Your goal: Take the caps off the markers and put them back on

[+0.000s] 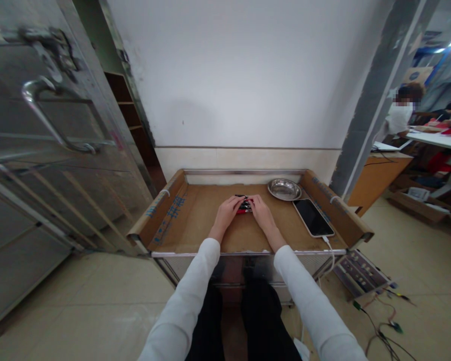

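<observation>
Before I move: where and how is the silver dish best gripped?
Probably by the left stretch of the silver dish's rim, pinching it from front left and above. It looks round and shallow, with bare cardboard on that side; the phone lies near its front right and the right wall stands close.

The left hand (227, 211) and right hand (262, 211) partly cover red-and-black items (244, 206), too small to identify. The picture's left edge cuts off the metal door (15, 120).
</observation>
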`<act>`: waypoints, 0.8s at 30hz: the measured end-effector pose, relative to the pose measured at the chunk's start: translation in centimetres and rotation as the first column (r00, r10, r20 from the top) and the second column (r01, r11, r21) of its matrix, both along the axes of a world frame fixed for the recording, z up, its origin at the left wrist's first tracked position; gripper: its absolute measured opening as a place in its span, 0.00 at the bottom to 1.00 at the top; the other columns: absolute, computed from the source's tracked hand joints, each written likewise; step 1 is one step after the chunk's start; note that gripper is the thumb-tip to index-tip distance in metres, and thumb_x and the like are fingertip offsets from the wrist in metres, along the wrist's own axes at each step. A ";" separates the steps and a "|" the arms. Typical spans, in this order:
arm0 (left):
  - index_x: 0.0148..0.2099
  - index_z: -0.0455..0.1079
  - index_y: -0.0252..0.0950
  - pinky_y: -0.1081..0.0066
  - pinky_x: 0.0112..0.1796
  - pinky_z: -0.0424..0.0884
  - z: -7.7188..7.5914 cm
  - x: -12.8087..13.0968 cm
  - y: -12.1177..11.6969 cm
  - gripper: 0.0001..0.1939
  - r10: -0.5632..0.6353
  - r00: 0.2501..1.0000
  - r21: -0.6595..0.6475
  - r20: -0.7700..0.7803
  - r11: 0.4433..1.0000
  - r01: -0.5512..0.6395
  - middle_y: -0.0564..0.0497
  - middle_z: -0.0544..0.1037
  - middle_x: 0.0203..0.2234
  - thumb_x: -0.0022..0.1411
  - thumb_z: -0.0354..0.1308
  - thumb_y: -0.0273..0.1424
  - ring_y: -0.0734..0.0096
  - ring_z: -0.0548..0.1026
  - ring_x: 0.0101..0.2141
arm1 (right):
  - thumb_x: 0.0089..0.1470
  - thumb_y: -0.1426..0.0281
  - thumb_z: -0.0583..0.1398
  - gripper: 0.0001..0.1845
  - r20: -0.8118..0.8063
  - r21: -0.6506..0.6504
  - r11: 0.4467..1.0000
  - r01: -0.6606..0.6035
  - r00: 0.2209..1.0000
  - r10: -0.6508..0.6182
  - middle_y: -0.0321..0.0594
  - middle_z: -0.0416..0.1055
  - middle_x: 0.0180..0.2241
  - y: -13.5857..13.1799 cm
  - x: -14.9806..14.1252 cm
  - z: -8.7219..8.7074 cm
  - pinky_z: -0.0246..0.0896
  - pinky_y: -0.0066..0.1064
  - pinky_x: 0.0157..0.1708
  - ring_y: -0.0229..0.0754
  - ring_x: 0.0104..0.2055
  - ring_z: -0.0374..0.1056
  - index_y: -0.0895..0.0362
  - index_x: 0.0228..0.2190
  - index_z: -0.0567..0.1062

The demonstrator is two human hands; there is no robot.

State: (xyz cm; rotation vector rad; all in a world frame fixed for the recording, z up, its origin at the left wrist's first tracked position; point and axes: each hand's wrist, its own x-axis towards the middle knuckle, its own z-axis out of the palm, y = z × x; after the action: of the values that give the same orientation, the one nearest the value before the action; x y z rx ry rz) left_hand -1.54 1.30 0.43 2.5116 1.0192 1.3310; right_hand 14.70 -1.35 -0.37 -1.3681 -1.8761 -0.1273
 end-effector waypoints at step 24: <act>0.57 0.63 0.41 0.68 0.44 0.72 -0.2 0.1 -0.2 0.18 0.027 0.999 -0.037 -0.019 0.999 -0.028 0.49 0.78 0.44 0.66 0.50 0.34 0.69 0.77 0.40 | 0.61 0.70 0.48 0.12 -0.120 -0.027 0.990 -0.136 0.984 0.132 0.46 0.68 0.45 -0.7 -0.3 0.3 0.63 0.35 0.48 0.43 0.48 0.67 0.55 0.45 0.65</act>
State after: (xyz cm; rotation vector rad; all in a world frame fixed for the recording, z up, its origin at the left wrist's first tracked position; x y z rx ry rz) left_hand -1.47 1.08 0.21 2.4960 1.0756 1.2865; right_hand 14.37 -2.01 -0.08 -1.2407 -1.8720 0.0538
